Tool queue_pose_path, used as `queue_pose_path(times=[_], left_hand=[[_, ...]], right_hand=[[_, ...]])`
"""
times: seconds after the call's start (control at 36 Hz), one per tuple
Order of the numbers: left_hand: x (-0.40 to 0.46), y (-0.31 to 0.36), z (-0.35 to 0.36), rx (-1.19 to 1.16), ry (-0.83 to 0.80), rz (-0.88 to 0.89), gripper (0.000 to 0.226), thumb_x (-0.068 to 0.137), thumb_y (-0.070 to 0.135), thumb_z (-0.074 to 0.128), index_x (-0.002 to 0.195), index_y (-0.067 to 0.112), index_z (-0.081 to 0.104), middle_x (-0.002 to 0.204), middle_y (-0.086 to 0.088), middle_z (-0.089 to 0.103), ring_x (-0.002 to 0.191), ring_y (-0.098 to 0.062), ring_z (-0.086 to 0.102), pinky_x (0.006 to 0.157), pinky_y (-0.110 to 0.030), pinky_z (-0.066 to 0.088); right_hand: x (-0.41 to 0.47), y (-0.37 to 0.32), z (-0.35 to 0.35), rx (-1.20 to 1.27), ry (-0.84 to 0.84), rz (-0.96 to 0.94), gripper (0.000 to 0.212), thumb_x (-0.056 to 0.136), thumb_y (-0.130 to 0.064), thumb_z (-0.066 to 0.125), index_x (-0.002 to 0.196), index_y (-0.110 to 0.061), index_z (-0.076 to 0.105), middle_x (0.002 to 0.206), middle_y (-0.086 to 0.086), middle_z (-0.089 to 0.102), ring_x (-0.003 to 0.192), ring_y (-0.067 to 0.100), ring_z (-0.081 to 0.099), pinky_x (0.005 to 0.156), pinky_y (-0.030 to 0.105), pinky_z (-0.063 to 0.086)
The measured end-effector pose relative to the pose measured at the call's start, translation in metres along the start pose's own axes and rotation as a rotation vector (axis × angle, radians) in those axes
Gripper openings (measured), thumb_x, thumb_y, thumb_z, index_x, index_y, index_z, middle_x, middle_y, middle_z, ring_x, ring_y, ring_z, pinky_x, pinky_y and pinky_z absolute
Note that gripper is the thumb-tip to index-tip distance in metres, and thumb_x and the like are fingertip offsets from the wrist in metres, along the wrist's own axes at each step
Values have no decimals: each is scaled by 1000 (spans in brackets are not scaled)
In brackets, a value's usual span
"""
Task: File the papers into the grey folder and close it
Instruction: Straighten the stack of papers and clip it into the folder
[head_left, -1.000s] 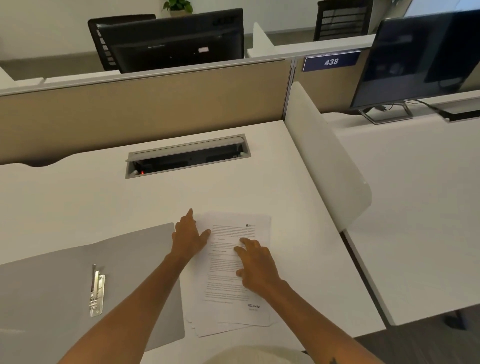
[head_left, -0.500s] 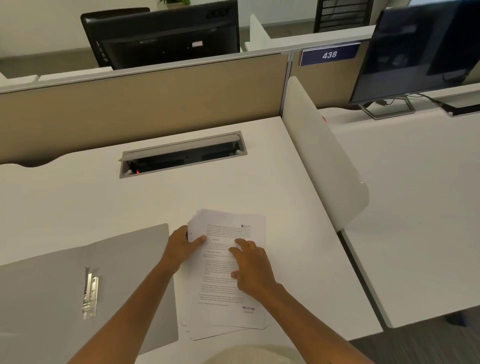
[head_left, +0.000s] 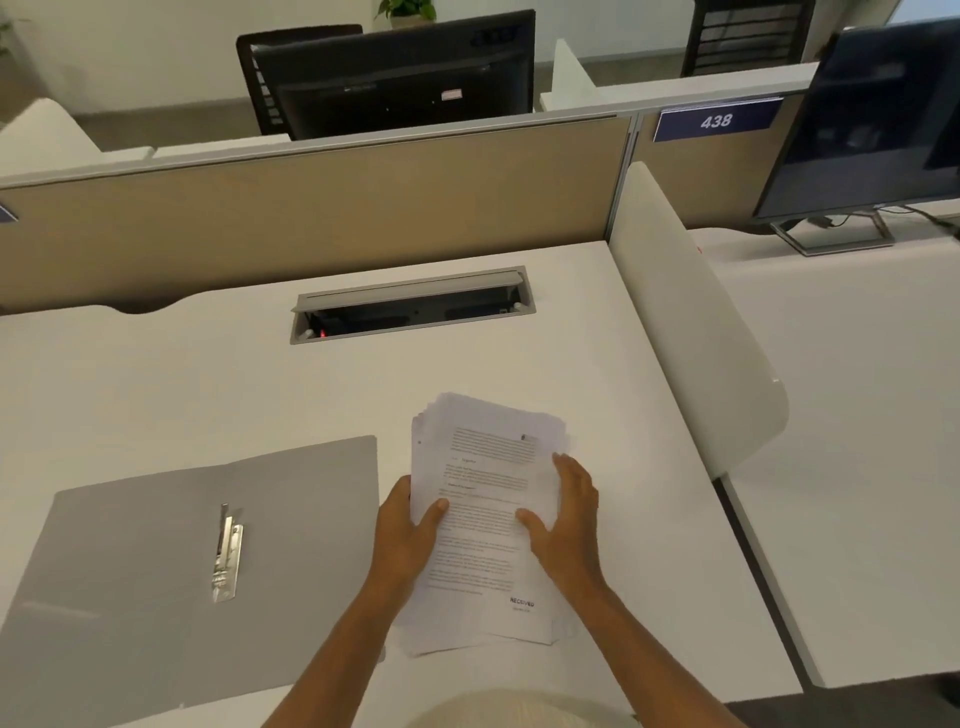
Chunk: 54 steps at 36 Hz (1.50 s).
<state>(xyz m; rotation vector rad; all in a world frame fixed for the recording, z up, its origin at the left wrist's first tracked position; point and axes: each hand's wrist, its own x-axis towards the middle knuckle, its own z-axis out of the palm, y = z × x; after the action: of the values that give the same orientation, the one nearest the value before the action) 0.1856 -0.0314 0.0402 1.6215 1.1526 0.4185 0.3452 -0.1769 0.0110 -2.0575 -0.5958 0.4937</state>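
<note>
Two hands are now gripping the papers (head_left: 488, 519) at the sides: left hand (head_left: 405, 530) is pinching the left edge w/ thumb on top, right hand (head_left: 569, 525) is cupping the right edge, thumb on the sheet. A sec ago both were lying flat on the stack, which sat on the tabletop (head_left: 208, 379); now the far end is lifting and the sheets are fanning unevenly, so pickup is probably underway and squaring up likely comes next. Grey folder (head_left: 156, 571) is lying open just left of the stack, its metal clip (head_left: 226, 553) bare, nothing filed yet. Nothing is sitting btwn papers and folder. Cable slot (head_left: 413, 304) is sitting well behind, white side divider (head_left: 691, 332) is standing to the right; neither is blocking. Main risk, imo: loose sheets slipping out.
</note>
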Motion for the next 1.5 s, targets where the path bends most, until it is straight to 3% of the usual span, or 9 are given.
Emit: queue_pose_path(times=[0.08, 0.19, 0.28, 0.56, 0.72, 0.89, 0.97, 1.31, 1.5], left_hand=[[-4, 13, -8, -69, 24, 61, 21, 95, 40, 71, 107, 48, 58, 106, 27, 70, 97, 0, 72, 64, -15, 60], [-5, 34, -18, -142, 9, 147, 27, 96, 36, 71, 113, 53, 59, 113, 24, 72, 100, -4, 74, 71, -21, 63], [-1, 49, -27, -217, 13, 178, 33, 96, 32, 72, 127, 39, 61, 117, 15, 74, 107, -9, 73, 80, -24, 63], [-6, 76, -30, -268, 42, 339, 47, 103, 25, 62, 147, 29, 44, 127, 17, 64, 122, -8, 63, 91, -20, 59], [-24, 47, -12, -259, 77, 295, 41, 106, 25, 55, 129, 58, 44, 122, 16, 61, 118, -7, 61, 99, -31, 57], [-34, 20, -3, -234, 23, 170, 57, 106, 30, 49, 157, 35, 25, 154, 5, 47, 142, -9, 47, 119, -32, 43], [-33, 17, -4, -238, 22, 205, 48, 102, 31, 51, 148, 31, 37, 142, 8, 54, 128, 12, 52, 109, -14, 46], [-8, 7, -32, -118, -37, 212, 27, 105, 28, 58, 122, 47, 48, 117, 31, 66, 111, 6, 65, 88, -12, 55], [-15, -36, -59, 49, -99, 126, 26, 102, 36, 60, 124, 32, 47, 121, 17, 65, 109, -6, 68, 87, -25, 62]], right_hand=[[4, -12, -15, 389, -17, 244, 97, 80, -23, 90, 155, -34, 29, 141, -10, 53, 120, 8, 61, 89, 21, 57], [16, -29, -32, 704, -214, 321, 55, 80, -26, 90, 130, -27, 66, 123, 3, 76, 107, 28, 75, 89, 53, 63], [18, -51, -43, 769, -191, 272, 37, 81, -28, 89, 116, -27, 76, 114, 3, 80, 103, 28, 76, 83, 42, 65], [-11, -89, -48, 676, 163, 5, 30, 88, -35, 82, 115, -39, 71, 108, -11, 78, 99, 8, 74, 73, 18, 61], [-33, -68, -28, 650, 136, 31, 43, 92, -35, 77, 133, -36, 62, 122, -11, 73, 114, 7, 69, 88, 20, 60], [-39, -57, -16, 580, 137, 79, 50, 93, -59, 67, 139, -46, 52, 121, -19, 70, 110, 0, 67, 79, 15, 59], [-37, -58, -14, 552, 149, 109, 45, 94, -58, 65, 136, -55, 50, 115, -29, 68, 105, -6, 66, 69, 9, 57], [-36, -70, -14, 378, 157, 90, 18, 99, -29, 69, 117, -28, 67, 104, -13, 75, 93, 2, 72, 68, 14, 60], [-52, -65, 15, 304, 47, 225, 6, 98, -21, 70, 104, -23, 71, 97, -7, 76, 88, 16, 75, 64, 22, 59]])
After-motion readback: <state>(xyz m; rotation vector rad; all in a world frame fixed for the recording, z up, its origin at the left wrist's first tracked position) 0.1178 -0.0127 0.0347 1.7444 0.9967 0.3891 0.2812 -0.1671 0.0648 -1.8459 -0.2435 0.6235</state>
